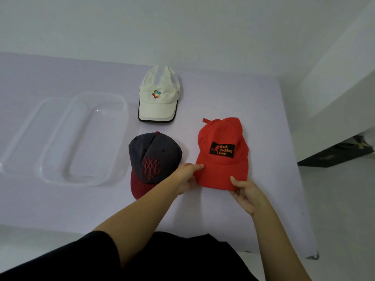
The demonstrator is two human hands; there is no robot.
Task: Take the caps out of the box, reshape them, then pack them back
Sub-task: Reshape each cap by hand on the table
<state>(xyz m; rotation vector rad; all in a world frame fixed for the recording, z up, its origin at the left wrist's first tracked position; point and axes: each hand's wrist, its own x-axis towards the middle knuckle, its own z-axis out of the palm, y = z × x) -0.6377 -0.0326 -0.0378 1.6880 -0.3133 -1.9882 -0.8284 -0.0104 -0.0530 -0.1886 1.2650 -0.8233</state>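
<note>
- Both hands, left hand (187, 175) and right hand (244, 192), are pinching the red cap's (223, 153) brim.
- A dark cap (154, 159), white cap (159, 94) and clear box (60, 138) are lying on the table (263, 110).

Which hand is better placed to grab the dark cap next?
Left, probably. The left hand pinches the red cap right beside the dark cap; the right hand holds its other side, farther away.

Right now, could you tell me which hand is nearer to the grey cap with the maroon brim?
Left. The left hand pinches the red cap right beside the grey cap; the right hand grips the red cap on its other side.
</note>
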